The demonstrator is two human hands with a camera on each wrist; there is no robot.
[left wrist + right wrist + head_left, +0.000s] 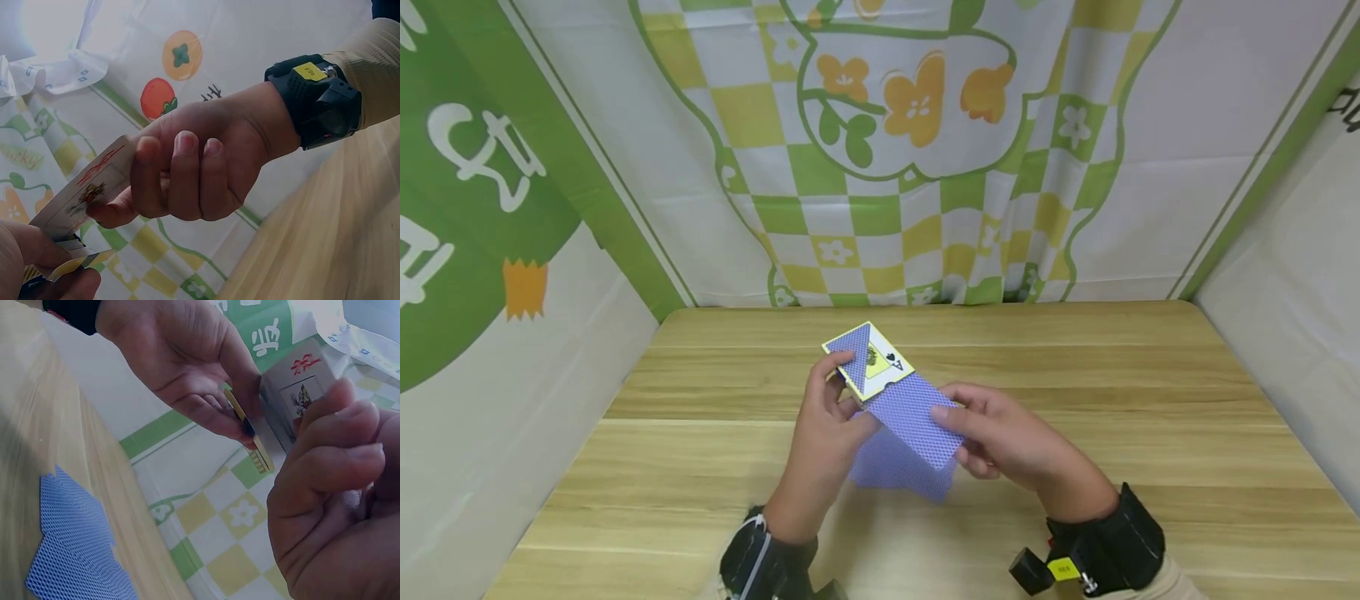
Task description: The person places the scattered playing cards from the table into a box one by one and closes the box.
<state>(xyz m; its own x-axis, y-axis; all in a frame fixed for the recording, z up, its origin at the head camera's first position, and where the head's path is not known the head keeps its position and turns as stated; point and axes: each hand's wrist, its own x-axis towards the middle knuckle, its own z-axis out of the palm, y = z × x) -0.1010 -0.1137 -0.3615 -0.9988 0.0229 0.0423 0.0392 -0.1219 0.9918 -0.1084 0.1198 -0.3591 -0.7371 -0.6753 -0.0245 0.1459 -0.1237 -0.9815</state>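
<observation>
My left hand (820,433) grips a playing-card box (880,367), tilted above the table, its front bearing an ace of spades and a blue patterned triangle. Blue-backed playing cards (917,421) extend from the box's near end toward my right hand (1007,437). The right thumb lies on top of these cards with fingers beneath, pinching their outer end. A joker face (87,194) shows on their underside in the left wrist view. More blue-backed cards (78,537) lie overlapping on the table below, partly covered by the held cards in the head view.
The light wood table (700,483) spreads around both hands. Behind it hangs a checkered, flowered cloth (910,225), with printed side panels (572,333) at left and right. Black wrist devices (1105,542) sit on both wrists.
</observation>
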